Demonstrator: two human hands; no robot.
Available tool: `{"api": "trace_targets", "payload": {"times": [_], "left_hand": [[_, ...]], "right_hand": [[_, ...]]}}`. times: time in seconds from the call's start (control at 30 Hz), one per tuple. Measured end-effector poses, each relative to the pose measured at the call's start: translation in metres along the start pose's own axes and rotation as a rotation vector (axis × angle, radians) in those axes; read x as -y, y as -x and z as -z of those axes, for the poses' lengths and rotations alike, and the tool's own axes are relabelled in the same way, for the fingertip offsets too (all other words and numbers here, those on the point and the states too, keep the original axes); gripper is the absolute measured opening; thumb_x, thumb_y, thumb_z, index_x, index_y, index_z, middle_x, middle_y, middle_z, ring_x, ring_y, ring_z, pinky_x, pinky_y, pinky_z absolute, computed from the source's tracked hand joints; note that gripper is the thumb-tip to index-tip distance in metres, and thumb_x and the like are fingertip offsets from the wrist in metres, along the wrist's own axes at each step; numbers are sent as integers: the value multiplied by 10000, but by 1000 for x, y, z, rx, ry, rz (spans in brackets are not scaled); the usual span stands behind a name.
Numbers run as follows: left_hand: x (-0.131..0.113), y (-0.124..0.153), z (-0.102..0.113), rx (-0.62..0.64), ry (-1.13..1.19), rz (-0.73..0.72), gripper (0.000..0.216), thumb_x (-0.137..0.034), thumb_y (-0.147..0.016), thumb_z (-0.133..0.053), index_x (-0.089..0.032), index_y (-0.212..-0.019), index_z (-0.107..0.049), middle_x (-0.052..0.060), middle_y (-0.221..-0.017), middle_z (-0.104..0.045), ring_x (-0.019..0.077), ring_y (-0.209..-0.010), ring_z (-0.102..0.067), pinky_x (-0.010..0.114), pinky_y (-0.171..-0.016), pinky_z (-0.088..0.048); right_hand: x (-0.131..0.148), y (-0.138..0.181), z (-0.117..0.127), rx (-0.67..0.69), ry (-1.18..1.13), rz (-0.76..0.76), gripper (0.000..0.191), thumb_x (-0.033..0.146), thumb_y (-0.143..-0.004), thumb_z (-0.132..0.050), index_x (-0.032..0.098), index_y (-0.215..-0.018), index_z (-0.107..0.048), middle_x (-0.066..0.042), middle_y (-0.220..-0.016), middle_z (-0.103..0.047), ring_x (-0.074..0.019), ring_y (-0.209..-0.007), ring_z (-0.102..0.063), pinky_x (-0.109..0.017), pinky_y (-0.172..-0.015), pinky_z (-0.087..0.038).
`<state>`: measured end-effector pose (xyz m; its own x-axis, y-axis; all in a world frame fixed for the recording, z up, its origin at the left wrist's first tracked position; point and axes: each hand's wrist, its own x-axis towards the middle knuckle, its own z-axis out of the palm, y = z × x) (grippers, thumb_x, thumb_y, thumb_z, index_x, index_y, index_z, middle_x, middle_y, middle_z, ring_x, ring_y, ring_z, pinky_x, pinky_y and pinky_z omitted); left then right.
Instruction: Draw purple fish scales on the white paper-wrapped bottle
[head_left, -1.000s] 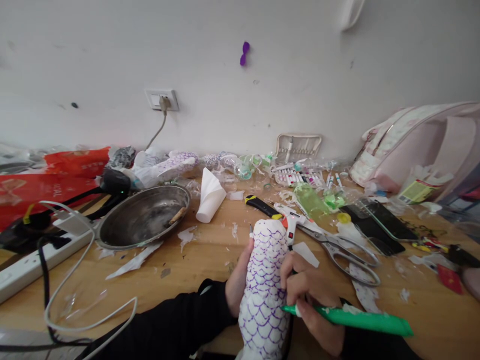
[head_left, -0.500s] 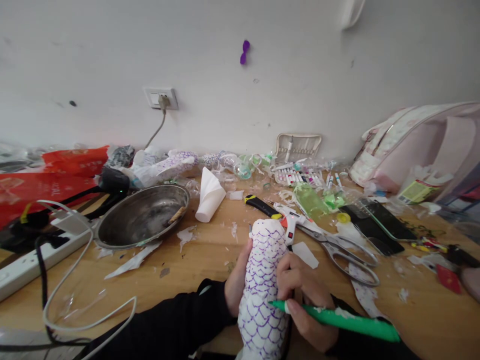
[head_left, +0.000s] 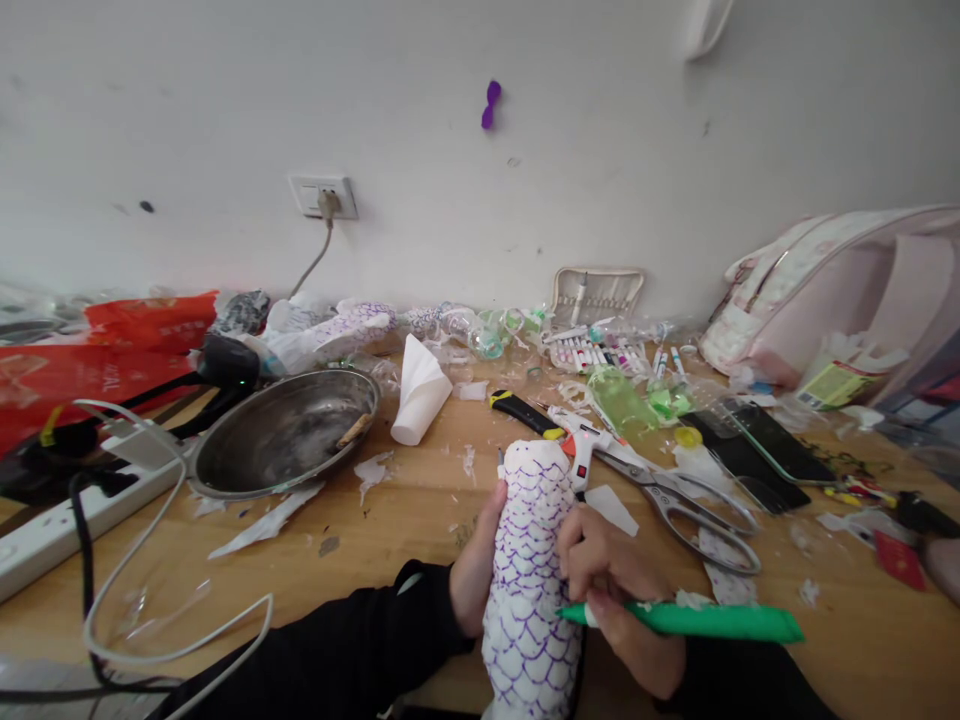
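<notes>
A white, rounded, fish-like form (head_left: 531, 580) covered in purple scale lines stands upright near the table's front edge. My left hand (head_left: 480, 565) is wrapped round its left side, the fingers partly hidden behind it. In my right hand (head_left: 619, 590) is a green marker (head_left: 712, 622), held in a pinch with its green tip at the right side of the scaled form. The right knuckles rest against that same side. Just behind the form lie a white glue gun (head_left: 583, 448) and a black and yellow utility knife (head_left: 525, 412).
Large scissors (head_left: 701, 515) and a dark phone (head_left: 742, 455) lie to the right. On the left are a metal bowl (head_left: 289, 440) and a white power strip (head_left: 75, 520) with cables. A rolled paper (head_left: 420, 395), several markers (head_left: 600, 355) and a pink backpack (head_left: 840, 290) sit farther back.
My right hand and the green marker have shifted slightly right, and the marker lies more level. The scaled form has moved a little right in view. Both hands keep their hold.
</notes>
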<state>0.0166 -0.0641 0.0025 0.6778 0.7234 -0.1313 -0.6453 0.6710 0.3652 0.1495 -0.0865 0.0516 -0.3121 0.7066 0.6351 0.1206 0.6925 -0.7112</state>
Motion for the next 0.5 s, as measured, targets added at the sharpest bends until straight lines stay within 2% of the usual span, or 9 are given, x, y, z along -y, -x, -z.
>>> {"api": "trace_targets", "payload": {"times": [0.1, 0.2, 0.37, 0.5], "left_hand": [[1, 0, -1, -21, -12, -3, 671, -591, -819, -396, -82, -1244, -498, 149, -1157, -622, 285, -1163, -502, 406, -1062, -242], [1, -1, -2, -32, -37, -11, 680, -598, -816, -399, -83, -1251, -493, 158, -1172, -613, 290, -1170, -498, 419, -1061, -248], [0, -2, -4, -45, -37, 19, 669, -595, -833, -363, -98, -1265, -484, 152, -1192, -604, 283, -1181, -493, 409, -1066, -245], [0, -2, -2, -57, -61, 25, 678, -613, -826, -358, -103, -1248, -503, 148, -1162, -623, 281, -1175, -500, 413, -1072, -234]], "right_hand": [[1, 1, -1, -29, 45, 24, 212, 262, -868, -402, 238, -697, -526, -38, -610, -486, -194, -553, -505, -334, -464, -397], [2, 1, 0, -34, 70, 25, 238, 175, -840, -415, 227, -622, -495, -20, -583, -475, -177, -542, -497, -316, -480, -391], [1, -1, 2, -15, 43, 5, 157, 136, -783, -451, 220, -670, -520, -32, -617, -492, -181, -562, -495, -309, -470, -395], [-4, -2, 2, 4, 31, 24, 226, 42, -733, -428, 206, -582, -466, 10, -573, -464, -134, -530, -470, -267, -485, -374]]}}
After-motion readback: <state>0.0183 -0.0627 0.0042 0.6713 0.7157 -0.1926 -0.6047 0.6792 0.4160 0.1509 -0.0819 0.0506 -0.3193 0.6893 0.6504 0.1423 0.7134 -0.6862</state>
